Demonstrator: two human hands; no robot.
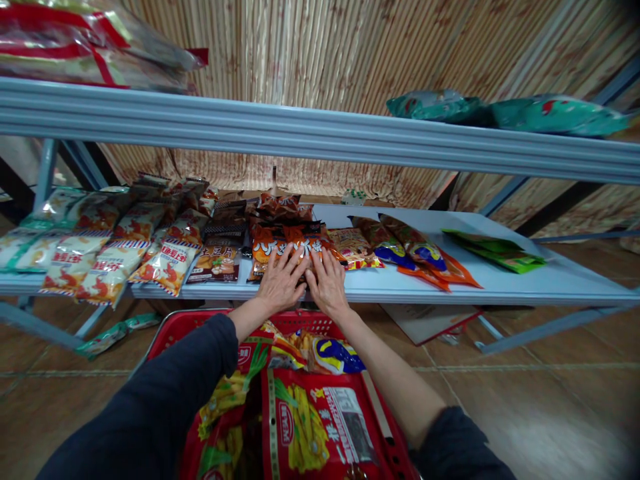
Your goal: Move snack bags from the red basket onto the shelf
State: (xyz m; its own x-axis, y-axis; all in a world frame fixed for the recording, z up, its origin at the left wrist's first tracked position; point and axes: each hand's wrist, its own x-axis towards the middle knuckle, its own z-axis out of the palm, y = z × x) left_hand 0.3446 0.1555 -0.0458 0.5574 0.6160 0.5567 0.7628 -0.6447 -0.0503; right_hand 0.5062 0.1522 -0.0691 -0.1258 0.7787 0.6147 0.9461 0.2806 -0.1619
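Note:
My left hand (280, 283) and my right hand (327, 283) lie side by side, fingers stretched flat, on an orange snack bag (280, 243) at the front of the lower shelf (450, 283). Both palms press on the bag's near end. More orange and brown bags are stacked behind it. Below my arms stands a red basket (175, 330) filled with red and yellow snack packs (310, 420).
Shrimp-cracker packs (110, 263) fill the shelf's left part; orange-and-blue bags (425, 257) and a green pack (495, 252) lie to the right. An upper shelf rail (320, 137) crosses overhead, with teal bags (550, 113) on it. A packet (110, 335) lies on the tiled floor.

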